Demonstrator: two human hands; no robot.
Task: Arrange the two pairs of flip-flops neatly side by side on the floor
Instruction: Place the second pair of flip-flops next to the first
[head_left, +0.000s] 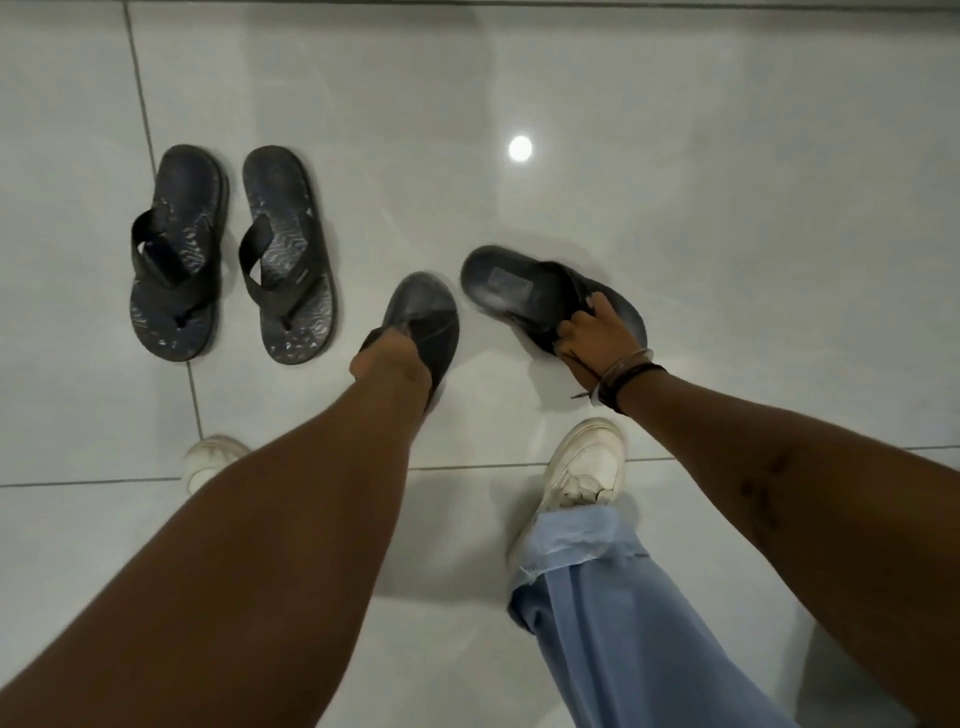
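No readable text, brand, number or sign anywhere. Only a pale rectangular patch on the heel of the plain dark flip-flop at the right, perhaps a label, too blurred for reading. Only wavy lines and small triangle shapes on the footbeds of the patterned flip-flops at the far left, no letters. Nothing legible on the white sneaker near the right either.

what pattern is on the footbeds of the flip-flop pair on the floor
Dark navy with pale wavy, speckled print on the patterned pair; head view.
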